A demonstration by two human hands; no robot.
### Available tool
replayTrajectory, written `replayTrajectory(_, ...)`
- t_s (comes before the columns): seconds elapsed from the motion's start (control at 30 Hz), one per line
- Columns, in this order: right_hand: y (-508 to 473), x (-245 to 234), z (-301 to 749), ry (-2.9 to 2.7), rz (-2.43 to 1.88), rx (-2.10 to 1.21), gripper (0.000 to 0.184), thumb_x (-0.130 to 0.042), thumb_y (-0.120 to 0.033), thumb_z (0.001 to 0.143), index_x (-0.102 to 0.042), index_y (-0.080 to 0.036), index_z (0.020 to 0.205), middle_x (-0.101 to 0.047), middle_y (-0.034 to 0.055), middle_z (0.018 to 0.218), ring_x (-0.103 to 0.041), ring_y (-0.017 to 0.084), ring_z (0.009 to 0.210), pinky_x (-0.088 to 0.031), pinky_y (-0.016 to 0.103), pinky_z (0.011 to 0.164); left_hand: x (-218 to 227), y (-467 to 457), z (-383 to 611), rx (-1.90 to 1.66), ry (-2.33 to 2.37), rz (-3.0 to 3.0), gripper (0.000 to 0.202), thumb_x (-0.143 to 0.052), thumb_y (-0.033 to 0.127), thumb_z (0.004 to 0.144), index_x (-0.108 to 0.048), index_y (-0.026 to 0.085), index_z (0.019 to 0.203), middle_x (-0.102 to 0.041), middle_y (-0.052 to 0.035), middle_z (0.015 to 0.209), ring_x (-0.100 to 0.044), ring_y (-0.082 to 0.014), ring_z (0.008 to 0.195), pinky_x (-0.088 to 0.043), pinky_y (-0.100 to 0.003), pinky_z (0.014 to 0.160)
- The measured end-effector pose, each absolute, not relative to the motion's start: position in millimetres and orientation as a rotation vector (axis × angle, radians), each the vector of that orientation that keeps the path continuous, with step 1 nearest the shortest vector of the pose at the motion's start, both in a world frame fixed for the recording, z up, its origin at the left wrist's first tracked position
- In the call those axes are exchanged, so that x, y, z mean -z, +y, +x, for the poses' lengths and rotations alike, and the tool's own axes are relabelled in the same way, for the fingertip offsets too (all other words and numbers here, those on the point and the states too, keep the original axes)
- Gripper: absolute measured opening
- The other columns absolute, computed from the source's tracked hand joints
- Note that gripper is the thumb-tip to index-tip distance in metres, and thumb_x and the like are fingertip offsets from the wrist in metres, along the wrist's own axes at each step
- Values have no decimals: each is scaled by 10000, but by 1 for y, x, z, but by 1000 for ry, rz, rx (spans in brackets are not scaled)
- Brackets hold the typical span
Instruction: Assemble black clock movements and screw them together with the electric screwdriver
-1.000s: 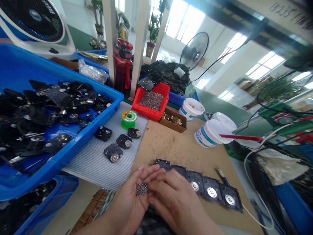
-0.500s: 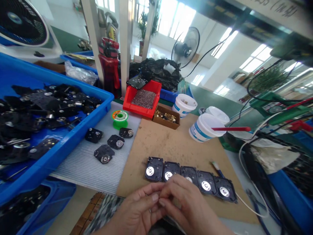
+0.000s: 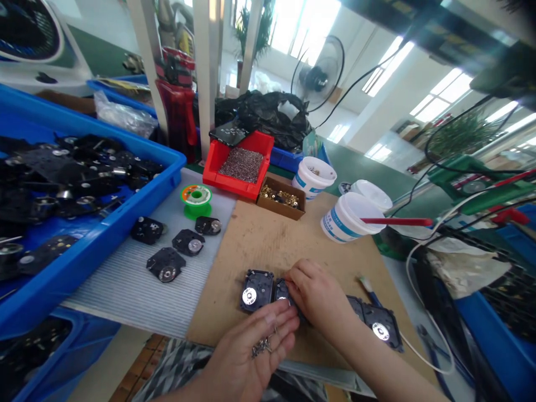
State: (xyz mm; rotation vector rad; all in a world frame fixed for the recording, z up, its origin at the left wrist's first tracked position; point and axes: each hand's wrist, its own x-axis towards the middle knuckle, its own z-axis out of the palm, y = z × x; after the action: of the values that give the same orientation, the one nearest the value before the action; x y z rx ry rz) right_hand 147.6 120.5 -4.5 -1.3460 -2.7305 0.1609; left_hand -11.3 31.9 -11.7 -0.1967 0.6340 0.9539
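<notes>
My left hand (image 3: 255, 349) is turned palm up with its fingers extended, and several small metal screws (image 3: 262, 345) lie in it. Fingers bent together, my right hand (image 3: 316, 296) reaches down to the upper edge of a black square mechanism (image 3: 281, 290) with a silvery disc. Whatever is between those fingertips is hidden. Left of it in the same row lies another black mechanism (image 3: 256, 290). At the right end, one more mechanism (image 3: 381, 326) shows beyond my right forearm. My hands cover the middle of the row.
Behind the cardboard mat (image 3: 251, 234) stand a red bin (image 3: 213, 173) of tiny parts, a small carton (image 3: 278, 209) of brass pieces and white tubs (image 3: 335, 223). A solder spool (image 3: 196, 206), loose black mechanisms (image 3: 166, 264) and a blue crate (image 3: 167, 167) are left. A brush (image 3: 368, 290) lies right.
My hands were together in front of the row. Now the left palm has opened out, showing the screws, and the right hand has moved forward onto the second mechanism.
</notes>
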Motion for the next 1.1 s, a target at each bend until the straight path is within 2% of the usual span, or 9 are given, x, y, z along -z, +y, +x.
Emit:
replayTrajectory(0.17, 120, 3, 147, -2812, -1260, -64, 165, -609, -37, 863, -645, -163, 762, -596, 53, 790, -542, 222, 762, -457, 334, 703, 11, 34, -10, -937, 674, -254, 275, -469, 129, 942, -697, 44, 1071, -742, -170, 1134, -660, -274, 1120, -394, -415, 1094)
replayTrajectory(0.4, 122, 8, 153, -2854, -1174, -31, 106, -688, -69, 832, -653, -163, 798, -591, 36, 790, -536, 210, 753, -455, 308, 679, 7, 38, -9, -905, 711, -282, 320, -414, 160, 973, -668, 15, 1104, -742, -187, 1121, -681, -272, 1080, -394, -420, 1095)
replayTrajectory(0.6, 122, 10, 155, -2911, -1019, 6, 203, -766, -13, 718, -636, -153, 787, -595, 35, 795, -542, 213, 725, -449, 295, 616, 3, 40, -8, -913, 734, -310, 340, -385, 169, 988, -666, 3, 1086, -760, -182, 1071, -702, -268, 1035, -370, -436, 1111)
replayTrajectory(0.83, 124, 17, 158, -2893, -1047, -19, 123, -643, -34, 843, -631, -154, 816, -559, 23, 791, -555, 159, 676, -445, 239, 594, 0, 42, -8, -916, 771, -298, 349, -375, 182, 997, -616, -20, 1149, -755, -195, 1073, -708, -267, 1022, -368, -444, 1114)
replayTrajectory(1.1, 127, 14, 155, -2938, -1144, -56, 102, -597, -83, 889, -614, -151, 816, -555, 30, 817, -565, 144, 672, -453, 224, 595, 6, 38, -5, -930, 765, -237, 349, -387, 204, 994, -622, 1, 1153, -749, -183, 1100, -691, -262, 1064, -367, -433, 1115)
